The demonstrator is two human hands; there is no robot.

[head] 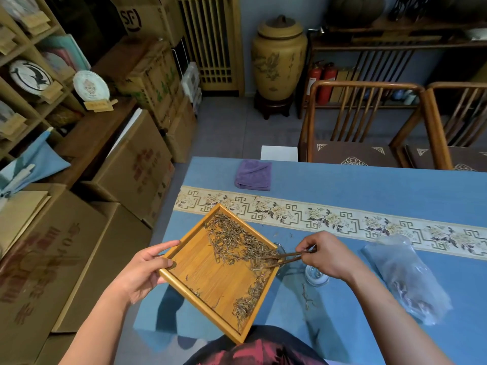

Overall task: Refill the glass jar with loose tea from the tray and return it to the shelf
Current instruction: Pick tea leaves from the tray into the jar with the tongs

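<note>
A blue woven tablecloth (342, 180) with a patterned cream band covered the table. Over its near-left corner a square bamboo tray (210, 275) was held tilted, dry needle-like tea leaves (237, 243) gathered along its 12-to-4 o'clock edges. The left hand (142, 272) clasped the tray's 9 o'clock corner. The right hand (326, 255) pinched thin wooden tongs (287, 259), tips in the leaves. The glass jar's rim (282, 250) peeked out at the tray's 3 o'clock.
</note>
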